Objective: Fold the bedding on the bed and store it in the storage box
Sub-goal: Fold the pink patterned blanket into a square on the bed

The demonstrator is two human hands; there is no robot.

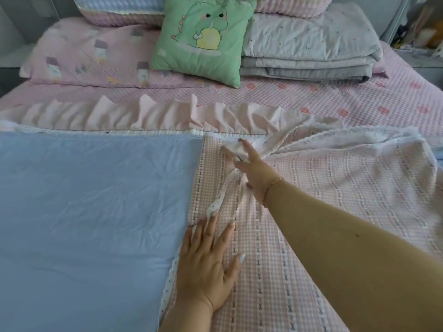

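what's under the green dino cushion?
The green dinosaur cushion leans on the pink pillow and the folded grey quilt; its lower corner touches the pink bed sheet. What lies directly behind it is hidden.

Lying on the bed [359, 101]: quilt [275, 236] nearest, green cushion [203, 39] beyond, grey blanket [309, 49] beside cushion.

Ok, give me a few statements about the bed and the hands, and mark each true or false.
1. The left hand lies flat on the pink checked cover. True.
2. The right hand rests on the green pillow. False: it grips a bunched lace edge of the cover, well short of the pillow.
3. A folded grey quilt lies beside the green pillow. True.
4. The blue side of the cover is covered by the pink side. False: the blue side lies folded over the pink.
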